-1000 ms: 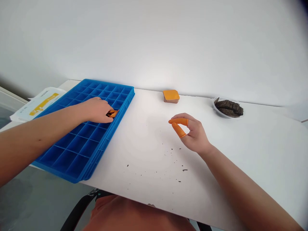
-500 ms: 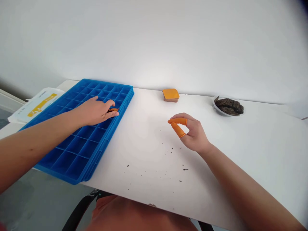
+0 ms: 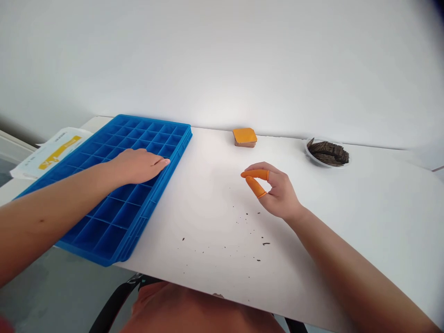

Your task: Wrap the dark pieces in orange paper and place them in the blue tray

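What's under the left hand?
The blue tray; its compartments show around the left hand. Those directly beneath are covered, so their contents can't be seen, nor whether the hand is gripping anything.

Left hand (image 3: 140, 167): lies flatter over the blue tray (image 3: 143, 222) and slightly nearer the wearer than one second ago.
Left fingers: spread, with the index raised, half a second ago; now drawn together.
Left thumb (image 3: 164, 163): curled inward one second ago; now extends to the tray's right rim; contact cannot be determined.
Orange piece: visible between thumb and index in both earlier views; now out of sight, with the hand covering that area.
Left forearm (image 3: 58, 210): crosses lower in view, covering more of the tray's near-left edge.
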{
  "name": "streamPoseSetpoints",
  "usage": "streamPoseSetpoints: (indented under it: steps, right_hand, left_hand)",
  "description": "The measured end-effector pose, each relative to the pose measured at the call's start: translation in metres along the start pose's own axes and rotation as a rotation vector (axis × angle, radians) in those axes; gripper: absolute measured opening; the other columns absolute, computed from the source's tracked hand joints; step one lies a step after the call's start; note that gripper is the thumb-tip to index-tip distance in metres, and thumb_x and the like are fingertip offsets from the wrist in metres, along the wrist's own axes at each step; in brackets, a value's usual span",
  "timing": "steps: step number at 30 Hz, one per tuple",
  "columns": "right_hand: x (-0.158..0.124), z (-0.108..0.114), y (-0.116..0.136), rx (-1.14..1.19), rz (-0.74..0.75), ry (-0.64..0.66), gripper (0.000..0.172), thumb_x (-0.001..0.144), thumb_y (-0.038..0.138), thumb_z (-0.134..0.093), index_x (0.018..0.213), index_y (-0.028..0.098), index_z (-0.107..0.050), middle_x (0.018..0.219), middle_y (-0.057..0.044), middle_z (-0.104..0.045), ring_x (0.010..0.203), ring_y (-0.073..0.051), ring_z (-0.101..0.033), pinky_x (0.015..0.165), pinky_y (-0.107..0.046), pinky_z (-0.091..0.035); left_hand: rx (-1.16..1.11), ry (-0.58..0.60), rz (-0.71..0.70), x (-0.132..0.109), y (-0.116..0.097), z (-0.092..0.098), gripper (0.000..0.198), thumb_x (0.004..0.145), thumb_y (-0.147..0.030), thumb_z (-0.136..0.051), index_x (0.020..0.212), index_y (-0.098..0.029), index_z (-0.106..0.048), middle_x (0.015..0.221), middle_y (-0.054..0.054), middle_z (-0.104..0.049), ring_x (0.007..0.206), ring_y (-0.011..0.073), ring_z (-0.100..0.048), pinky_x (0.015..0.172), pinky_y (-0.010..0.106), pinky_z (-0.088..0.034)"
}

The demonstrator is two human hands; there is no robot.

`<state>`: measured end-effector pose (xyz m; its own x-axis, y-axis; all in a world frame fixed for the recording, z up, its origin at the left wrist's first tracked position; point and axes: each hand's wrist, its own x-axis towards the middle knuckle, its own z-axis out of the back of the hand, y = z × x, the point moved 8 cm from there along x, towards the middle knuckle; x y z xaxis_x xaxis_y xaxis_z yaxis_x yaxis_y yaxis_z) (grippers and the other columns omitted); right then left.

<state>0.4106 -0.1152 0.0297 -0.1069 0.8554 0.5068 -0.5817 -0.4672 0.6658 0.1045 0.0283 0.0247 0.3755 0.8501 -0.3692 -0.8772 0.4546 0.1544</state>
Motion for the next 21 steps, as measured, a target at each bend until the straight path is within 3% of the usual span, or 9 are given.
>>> streamPoseSetpoints:
  steps: [3, 6, 11, 21]
  right_hand:
    - [0.0, -0.001, 0.001, 0.01, 0.0, 0.002, 0.015, 0.099, 0.024, -0.061, 0.105, 0.028, -0.073, 0.107, -0.005, -0.073, 0.092, -0.02, -0.071, 0.079, -0.04, -0.061]
    - [0.0, -0.001, 0.002, 0.008, -0.002, 0.005, 0.015, 0.099, 0.024, -0.061, 0.104, 0.028, -0.074, 0.107, -0.005, -0.073, 0.091, -0.02, -0.071, 0.078, -0.04, -0.061]
    - [0.0, -0.002, 0.0, 0.008, -0.013, 0.012, 0.014, 0.099, 0.024, -0.06, 0.104, 0.028, -0.074, 0.107, -0.005, -0.073, 0.092, -0.021, -0.072, 0.079, -0.041, -0.061]
    - [-0.001, -0.004, -0.005, 0.0, -0.024, 0.017, 0.014, 0.1, 0.026, -0.061, 0.105, 0.028, -0.073, 0.108, -0.005, -0.073, 0.092, -0.02, -0.071, 0.08, -0.041, -0.061]
  left_hand:
    - [0.053, 0.022, -0.044, -0.003, -0.013, -0.004, 0.054, 0.091, -0.07, -0.038, 0.083, -0.021, -0.059, 0.093, 0.015, -0.071, 0.104, 0.039, -0.061, 0.082, 0.043, -0.042]
    - [0.007, 0.027, -0.079, -0.003, -0.012, -0.01, 0.044, 0.084, -0.066, -0.052, 0.08, -0.022, -0.05, 0.086, 0.012, -0.067, 0.09, 0.0328, -0.06, 0.071, 0.037, -0.039]
    - [-0.169, -0.009, -0.065, 0.0, 0.002, -0.01, 0.042, 0.093, -0.063, -0.041, 0.077, -0.024, -0.04, 0.069, 0.003, -0.051, 0.062, 0.0204, -0.045, 0.06, 0.034, -0.031]
    - [-0.291, 0.04, -0.23, -0.01, -0.011, -0.014, 0.041, 0.093, -0.06, -0.044, 0.076, -0.023, -0.038, 0.073, 0.001, -0.05, 0.063, 0.0168, -0.041, 0.06, 0.032, -0.032]
